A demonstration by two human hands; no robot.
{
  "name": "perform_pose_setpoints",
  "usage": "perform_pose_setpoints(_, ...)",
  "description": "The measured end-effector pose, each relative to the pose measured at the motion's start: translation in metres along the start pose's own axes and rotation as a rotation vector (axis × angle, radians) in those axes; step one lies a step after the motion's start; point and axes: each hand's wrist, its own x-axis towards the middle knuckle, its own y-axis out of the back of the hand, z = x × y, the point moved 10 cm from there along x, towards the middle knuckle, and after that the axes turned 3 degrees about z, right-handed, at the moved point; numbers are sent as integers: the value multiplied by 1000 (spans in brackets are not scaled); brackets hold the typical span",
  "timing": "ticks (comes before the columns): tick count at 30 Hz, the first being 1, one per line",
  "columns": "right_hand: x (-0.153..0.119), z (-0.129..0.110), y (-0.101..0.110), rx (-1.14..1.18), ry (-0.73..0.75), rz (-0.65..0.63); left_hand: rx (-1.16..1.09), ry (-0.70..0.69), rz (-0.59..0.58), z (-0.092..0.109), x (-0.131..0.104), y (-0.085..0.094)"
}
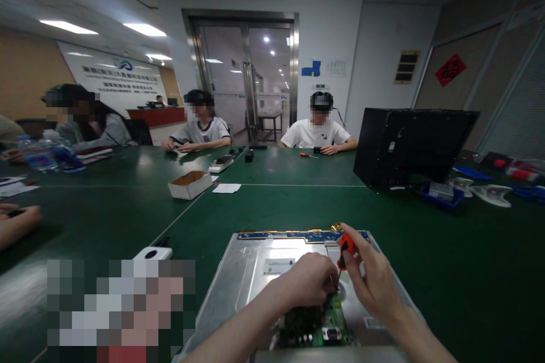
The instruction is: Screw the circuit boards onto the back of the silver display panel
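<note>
a red-and-black screwdriver [346,245] stands tilted over the far part of a green circuit board [338,317], its shaft running down to the board's far edge. the right hand [374,281] holds it by the handle, between thumb and fingers. the left hand [310,278] is just to the left of the shaft, its fingers drawn in close together by the tip; whether they pinch the shaft or some small part, i cannot tell. the circuit board sits on the near half of a silver metal panel [227,295], partly hidden by the left hand and forearm. along the panel's far edge runs a narrow blue board [289,236]. the panel lies on a green table [272,210]. to the left and farther off are an open white box [189,188] and, just right of it, a piece of white paper [227,188]. at the far right stands a black monitor [413,144], with a blue tray [458,199] near its base. across the table, at the far side, a person in a white shirt [317,135] sits near another screwdriver [306,155].
</note>
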Motion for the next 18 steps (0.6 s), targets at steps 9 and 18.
perform_pose_setpoints(9,-3,5,-2,-5,30,24,35,-34,30,-2,0,-4)
perform_pose_setpoints(18,0,1,2,19,-29,-22,32,13,0,1,-1,4)
